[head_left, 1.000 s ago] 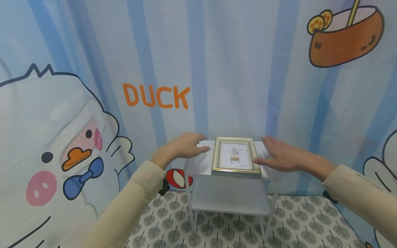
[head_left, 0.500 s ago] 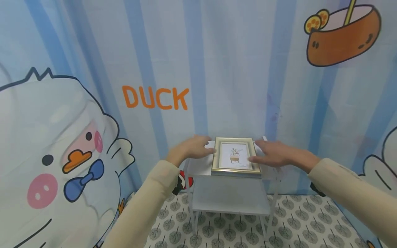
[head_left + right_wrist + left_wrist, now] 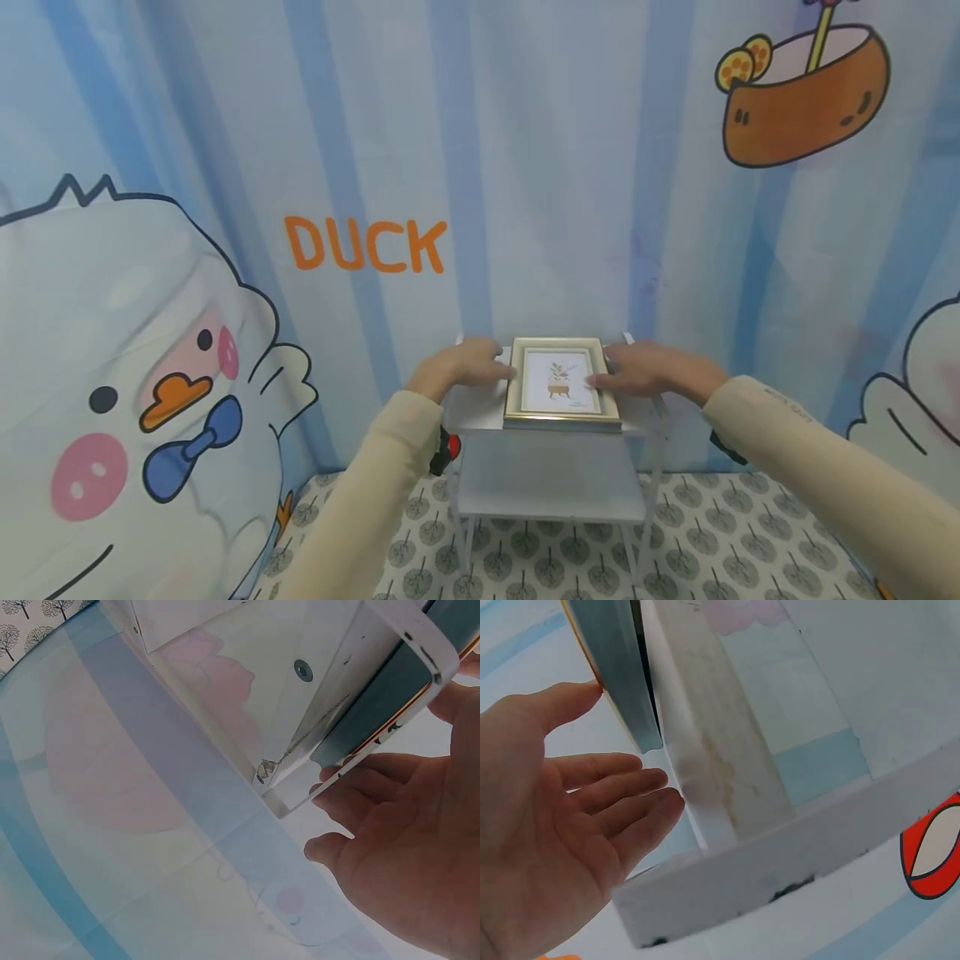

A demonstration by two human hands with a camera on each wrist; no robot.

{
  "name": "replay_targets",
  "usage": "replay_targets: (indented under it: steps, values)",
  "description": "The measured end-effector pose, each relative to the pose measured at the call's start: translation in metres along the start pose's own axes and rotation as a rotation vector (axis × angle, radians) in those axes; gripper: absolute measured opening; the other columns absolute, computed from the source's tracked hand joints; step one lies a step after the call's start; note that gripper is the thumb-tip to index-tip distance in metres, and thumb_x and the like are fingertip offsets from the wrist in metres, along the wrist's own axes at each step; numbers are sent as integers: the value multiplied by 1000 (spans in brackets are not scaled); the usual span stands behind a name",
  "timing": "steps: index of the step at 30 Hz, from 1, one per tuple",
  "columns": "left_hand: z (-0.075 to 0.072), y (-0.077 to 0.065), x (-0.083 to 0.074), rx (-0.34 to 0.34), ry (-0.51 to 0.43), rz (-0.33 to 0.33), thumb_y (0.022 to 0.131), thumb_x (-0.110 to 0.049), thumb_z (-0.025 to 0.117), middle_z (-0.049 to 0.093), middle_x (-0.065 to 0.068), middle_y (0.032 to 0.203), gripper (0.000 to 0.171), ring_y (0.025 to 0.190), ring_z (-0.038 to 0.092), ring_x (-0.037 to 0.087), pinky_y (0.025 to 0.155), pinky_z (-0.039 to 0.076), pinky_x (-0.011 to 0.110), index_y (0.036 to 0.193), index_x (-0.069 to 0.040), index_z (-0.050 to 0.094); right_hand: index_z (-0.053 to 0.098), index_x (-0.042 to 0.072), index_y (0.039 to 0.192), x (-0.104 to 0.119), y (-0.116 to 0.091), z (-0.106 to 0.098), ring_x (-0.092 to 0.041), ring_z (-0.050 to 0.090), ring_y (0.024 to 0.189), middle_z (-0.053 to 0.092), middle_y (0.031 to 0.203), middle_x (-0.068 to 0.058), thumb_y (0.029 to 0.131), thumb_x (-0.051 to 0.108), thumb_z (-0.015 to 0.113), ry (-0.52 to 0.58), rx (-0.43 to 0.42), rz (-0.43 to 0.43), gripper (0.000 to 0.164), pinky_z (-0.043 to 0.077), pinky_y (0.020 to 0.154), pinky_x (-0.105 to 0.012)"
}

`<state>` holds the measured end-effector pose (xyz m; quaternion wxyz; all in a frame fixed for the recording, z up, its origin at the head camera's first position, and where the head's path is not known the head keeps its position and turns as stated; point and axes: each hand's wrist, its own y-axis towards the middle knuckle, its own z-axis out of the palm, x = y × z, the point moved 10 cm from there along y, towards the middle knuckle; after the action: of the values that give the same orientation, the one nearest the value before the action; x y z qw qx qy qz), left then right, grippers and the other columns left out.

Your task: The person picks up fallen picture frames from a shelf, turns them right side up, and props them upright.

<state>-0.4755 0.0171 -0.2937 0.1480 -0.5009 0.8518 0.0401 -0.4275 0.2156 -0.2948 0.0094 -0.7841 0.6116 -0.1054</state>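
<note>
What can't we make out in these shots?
Small marks beneath the plant print: too small in the head view.
Far end of the picture frame: cut off by the top edge in the left wrist view, by the upper right corner in the right wrist view.
Right hand fingers: partly hidden by the white rail in the right wrist view.
White cartoon figure: cut off by the head view's right edge.
</note>
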Motion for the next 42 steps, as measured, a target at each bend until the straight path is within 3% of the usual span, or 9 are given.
replay_targets:
  steps: [6,13,20,23,28,33,36,39,42]
  values:
    - [3,-2,-3,-6,3,8,108,-39,55,66,17,141,53,115,65,27,103,55,45,144,1,59,38,-4,159,1,4,4,-53,46,146,50,156,-30,108,54,48,-14,-5,-10,77,40,119,-66]
    - [4,-2,-7,-4,5,50,109,-34,51,65,9,98,37,83,53,17,75,46,33,117,-3,69,45,-7,155,-3,9,7,-56,26,156,46,159,-31,110,53,42,-50,4,17,74,21,128,-68]
    - [7,-1,-6,-6,7,46,111,-35,48,71,13,132,46,106,66,22,99,56,42,141,-5,65,43,-3,157,-4,7,10,-54,20,158,42,162,-29,111,55,39,-26,2,41,75,23,128,-68]
    - [8,-1,-4,-13,-15,39,110,-34,50,72,12,131,44,107,66,23,98,56,42,139,-5,67,43,-2,158,-3,6,10,-55,23,157,41,163,-29,111,55,39,-16,-11,48,74,26,126,-70]
    - [7,1,-5,-60,-59,58,108,-31,52,66,5,90,33,80,56,17,72,48,30,108,-6,74,42,-4,157,-2,3,10,-56,22,157,42,162,-30,111,51,40,17,-35,42,71,26,125,-70]
    - [6,2,-5,-91,-86,65,107,-28,53,43,-1,67,33,65,44,13,60,38,26,77,-13,57,46,-6,154,-1,3,9,-57,25,155,45,159,-31,111,48,42,35,-57,26,69,29,125,-69]
    - [5,2,-4,-99,-100,60,106,-29,53,47,2,72,32,69,48,16,65,42,29,82,-9,61,52,-5,150,-1,4,9,-54,40,149,52,154,-31,110,49,45,48,-71,15,68,40,119,-66]
    - [3,0,-2,-124,-124,47,106,-31,55,73,9,101,37,94,67,20,84,57,34,111,0,74,63,-3,137,-2,6,7,-40,67,112,69,128,-27,109,49,49,90,-88,-4,61,56,92,-48]
    - [0,-4,-1,-148,-160,45,106,-33,56,73,17,130,44,113,69,29,100,58,45,134,-1,70,68,-3,124,-3,7,2,-22,57,79,67,105,-18,107,48,55,143,-120,-26,55,44,68,-33]
